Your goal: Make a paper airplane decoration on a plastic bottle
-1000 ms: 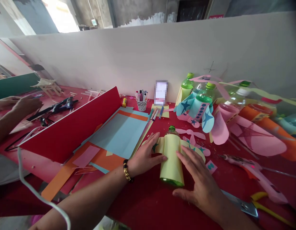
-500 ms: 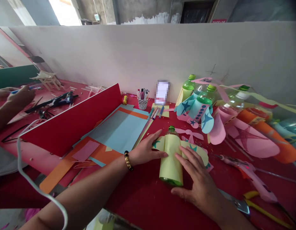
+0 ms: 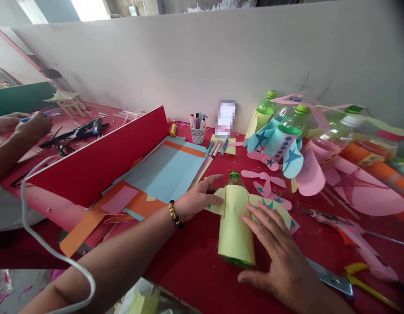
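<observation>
A green plastic bottle wrapped in pale yellow paper lies on the red table, its cap pointing away from me. Paper wings with green stars stick out on both sides. My left hand pinches the left wing, thumb on top and fingers behind its far edge. My right hand is open, fingers spread, the fingertips resting on the right wing and the bottle's side. Just beyond the bottle are a pink paper propeller and a pink star-marked paper piece.
At right lie a pink glue gun and yellow-handled scissors. Decorated bottles stand behind. Coloured paper sheets, a pen cup and a phone are further back. Left of the red divider, another person's hands hold a blue item.
My left fingers have closed around the left wing, which now bends down beside the bottle. The right hand keeps its place on the right side. The view has tilted slightly downward.
</observation>
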Demonstrator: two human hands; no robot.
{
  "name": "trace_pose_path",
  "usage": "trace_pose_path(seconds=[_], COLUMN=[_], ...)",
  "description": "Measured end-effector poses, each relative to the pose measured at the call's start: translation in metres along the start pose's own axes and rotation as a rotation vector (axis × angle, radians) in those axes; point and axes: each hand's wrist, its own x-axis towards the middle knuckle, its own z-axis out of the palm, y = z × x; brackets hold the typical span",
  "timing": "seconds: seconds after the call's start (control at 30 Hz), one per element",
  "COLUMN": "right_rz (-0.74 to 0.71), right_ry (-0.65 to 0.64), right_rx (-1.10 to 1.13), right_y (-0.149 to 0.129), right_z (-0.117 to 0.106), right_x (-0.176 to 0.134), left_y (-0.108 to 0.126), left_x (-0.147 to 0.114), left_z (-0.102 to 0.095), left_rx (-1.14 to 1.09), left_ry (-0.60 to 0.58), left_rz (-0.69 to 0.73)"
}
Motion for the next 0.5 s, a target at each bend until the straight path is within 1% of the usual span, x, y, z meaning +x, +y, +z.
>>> trace_pose_path(seconds=[0.1,0.3,0.5], right_rz=[-0.017,-0.075,-0.073], right_ry=[0.000,-0.071,-0.036], right_rx=[-0.034,-0.089,-0.098], right_y=[-0.002,-0.003,-0.007], right_z=[-0.001,-0.003,-0.003], right_x=[0.003,0.006,0.012], left_y=[0.002,0.005,0.004], left_x=[-0.002,-0.003,-0.002], left_z=[0.002,0.005,0.004], left_rx=[-0.024,-0.002,0.009], left_ry=[-0.003,-0.012,-0.014], left_rz=[-0.017,-0.020,0.007])
